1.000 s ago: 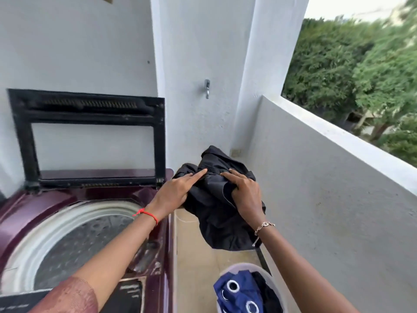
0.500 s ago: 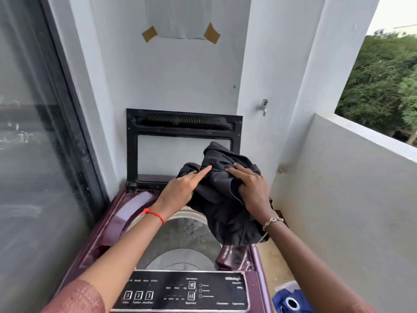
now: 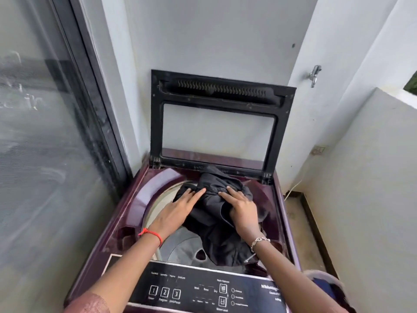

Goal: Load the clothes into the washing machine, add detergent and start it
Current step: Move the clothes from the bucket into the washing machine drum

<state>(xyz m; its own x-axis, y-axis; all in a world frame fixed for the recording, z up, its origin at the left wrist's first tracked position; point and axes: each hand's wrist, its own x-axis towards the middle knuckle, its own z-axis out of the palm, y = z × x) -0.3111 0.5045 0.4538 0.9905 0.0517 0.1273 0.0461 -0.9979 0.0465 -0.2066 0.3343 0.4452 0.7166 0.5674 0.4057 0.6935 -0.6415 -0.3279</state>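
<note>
Directly ahead we face a white wall (image 3: 214, 37), with a tall glass door (image 3: 45, 154) in a dark frame filling our left side and a low white parapet (image 3: 372, 177) closing off the right. Between them stands the maroon top-loading washing machine (image 3: 133, 195), pushed back into the corner. Its black-framed lid (image 3: 223, 91) is raised and stands upright against the wall, so the round drum (image 3: 180, 245) lies open below us, its grey floor showing on the near left. Along the near edge runs the black control panel (image 3: 203, 292), with three numbered buttons at its left and a column of small symbols to their right.

Over the drum's mouth we hold the black garment (image 3: 216, 229), a crumpled bundle. Its top rises just in front of the lid's hinge line, and its lower folds hang down into the drum on the right half of the opening.

Our hands are apart, one on each side of the bundle. Our left hand (image 3: 178, 211) lies on its left flank with the forefinger stretched along the cloth and the other fingers dug into a fold. Our right hand (image 3: 243, 211) sits on the right flank, fingers spread over the top and a fold bunched under the palm. Both are clamped on the cloth.

At the lower right corner a basket (image 3: 325, 276) peeks in beside the machine, with blue fabric inside. A metal tap (image 3: 314, 74) juts from the wall to the right of the lid. A red thread (image 3: 151, 233) circles our left wrist, and a thin chain bracelet (image 3: 259, 241) circles the right.
</note>
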